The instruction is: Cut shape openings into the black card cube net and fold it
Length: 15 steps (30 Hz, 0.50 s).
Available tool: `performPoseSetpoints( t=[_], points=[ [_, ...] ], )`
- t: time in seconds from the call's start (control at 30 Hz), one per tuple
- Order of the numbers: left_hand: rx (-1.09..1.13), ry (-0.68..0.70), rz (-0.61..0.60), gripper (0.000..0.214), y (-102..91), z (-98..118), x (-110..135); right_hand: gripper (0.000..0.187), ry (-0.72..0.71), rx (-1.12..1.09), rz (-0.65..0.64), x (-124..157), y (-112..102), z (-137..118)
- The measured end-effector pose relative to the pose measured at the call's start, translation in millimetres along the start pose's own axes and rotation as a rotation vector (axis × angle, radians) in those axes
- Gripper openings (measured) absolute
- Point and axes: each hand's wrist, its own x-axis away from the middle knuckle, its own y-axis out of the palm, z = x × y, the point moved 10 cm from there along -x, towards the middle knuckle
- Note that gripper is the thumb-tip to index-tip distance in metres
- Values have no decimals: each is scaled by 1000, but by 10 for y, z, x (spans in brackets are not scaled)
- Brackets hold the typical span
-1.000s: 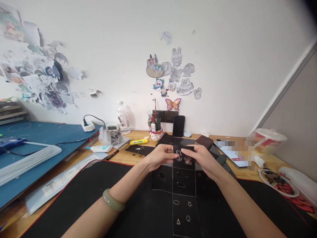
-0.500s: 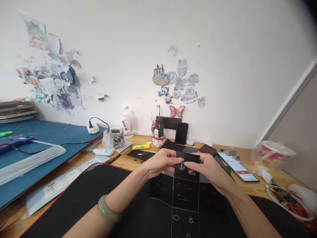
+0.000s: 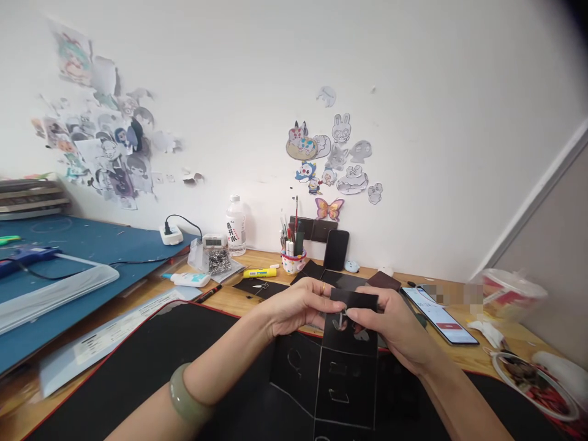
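A sheet of black paper [image 3: 348, 375] hangs between my hands over the dark mat, with its top edge folded over. White lines divide it into panels, and small shapes are cut or drawn in them. My left hand [image 3: 304, 309] pinches the folded strip from the left, thumb in front; a jade-coloured bangle [image 3: 187, 392] circles the wrist. From the other side, my right hand [image 3: 383, 321] grips the same strip, its thumb close to the left thumb. An anchor-like cutout [image 3: 340, 321] shows just under the thumbs. Some fingers are hidden behind the paper.
The black mat [image 3: 202, 343] covers the wooden desk's front. Behind stand a pen cup [image 3: 293, 262], a water bottle [image 3: 236, 226] and a dark phone [image 3: 337, 250]. Scissors [image 3: 261, 286] and a glue stick [image 3: 260, 273] lie left; a lit phone [image 3: 440, 315] and tub [image 3: 513, 293] lie right.
The black paper has been lifted and tilted more upright, and its left panel now angles away. The lower panel with circle and star has mostly dropped out of view. Both hands keep their pinch.
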Motion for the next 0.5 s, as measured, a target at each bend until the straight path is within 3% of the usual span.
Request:
performPoseSetpoints(
  t=[0.27,0.5],
  points=[
    [16,18,-21,12,43,16,16,15,-5,-29,38,11,-16,-12],
    [-296,101,104,13,-12,213,81,10,-69,11,121,45,-118,-186]
  ],
)
